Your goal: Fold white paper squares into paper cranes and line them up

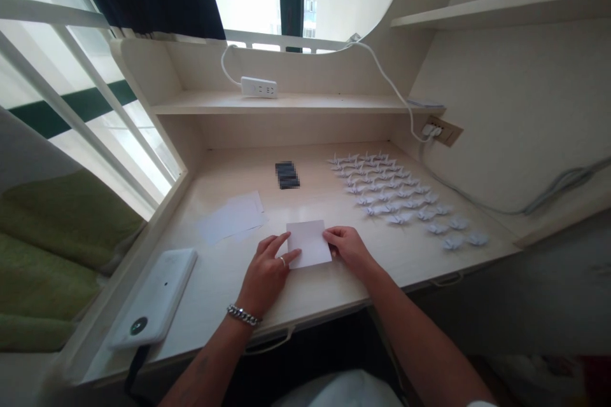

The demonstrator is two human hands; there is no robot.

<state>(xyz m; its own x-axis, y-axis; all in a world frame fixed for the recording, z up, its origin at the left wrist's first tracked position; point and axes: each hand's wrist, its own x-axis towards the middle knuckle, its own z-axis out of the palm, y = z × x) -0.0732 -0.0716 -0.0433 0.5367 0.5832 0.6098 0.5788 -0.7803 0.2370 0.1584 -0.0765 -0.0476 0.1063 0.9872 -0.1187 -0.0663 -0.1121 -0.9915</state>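
Note:
A square sheet of white paper [309, 245] lies flat on the desk in front of me. My left hand [270, 267], with a ring and a chain bracelet, rests at its left edge, thumb and forefinger apart and touching the paper. At the right edge my right hand [347, 247] pinches the sheet between thumb and fingers; some of those fingers are hidden beneath the hand. Further right, several folded white paper cranes [401, 219] stand in rows. Loose white sheets [233, 217] overlap to the left.
A white power bank-like device [160, 296] with a dark strap lies at the desk's left. Behind the paper is a dark, pixelated object [287, 175]. A power strip [258, 87] sits on the shelf [305, 102]; its white cable runs to a wall socket [443, 131].

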